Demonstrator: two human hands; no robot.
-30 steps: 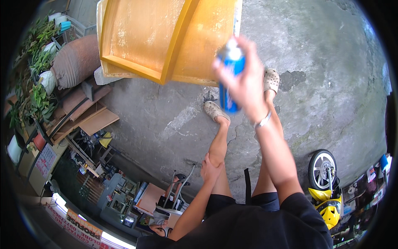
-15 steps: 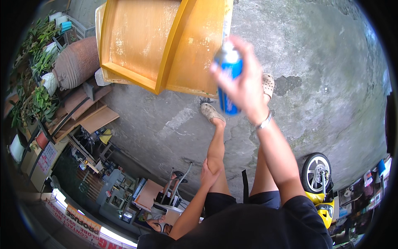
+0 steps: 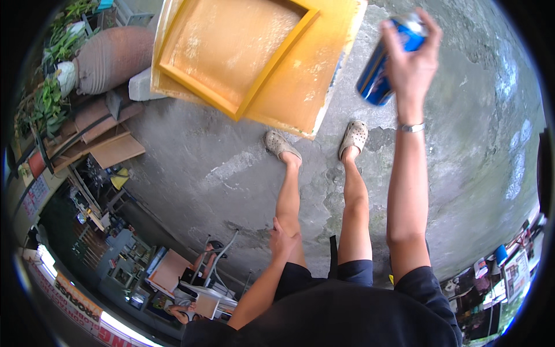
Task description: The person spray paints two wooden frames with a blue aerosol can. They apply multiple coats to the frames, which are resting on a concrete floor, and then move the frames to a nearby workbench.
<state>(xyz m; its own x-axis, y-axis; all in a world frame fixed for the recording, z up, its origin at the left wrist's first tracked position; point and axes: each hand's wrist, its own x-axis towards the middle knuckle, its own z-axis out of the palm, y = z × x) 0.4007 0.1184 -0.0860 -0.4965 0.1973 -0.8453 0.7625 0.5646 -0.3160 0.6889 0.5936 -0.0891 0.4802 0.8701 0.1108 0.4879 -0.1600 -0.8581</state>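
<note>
My right hand (image 3: 413, 66) is wrapped round a blue spray can (image 3: 377, 76) with a silvery top. The can tilts, its base pointing down and left, and hangs over the concrete just right of a yellow-painted wooden panel (image 3: 315, 75). On that panel sits a raised yellow wooden frame (image 3: 272, 72), whose inside has pale, patchy spots. Whether any spray leaves the can does not show. My left hand (image 3: 282, 242) lies against my left leg at the knee, thumb apart, with no object in it.
Grey concrete floor (image 3: 219, 150) surrounds my feet in beige clogs. Left of the panel are a pale block (image 3: 145, 85), a large clay jar (image 3: 115, 59), plants and loose boards (image 3: 117, 150). Another person (image 3: 179, 312) is at the lower left, beside a metal-framed chair.
My right hand has carried the spray can right and slightly upward, from the panel's edge to over the floor. The view has shifted, and my right clog shows fully. My left hand stays at the knee.
</note>
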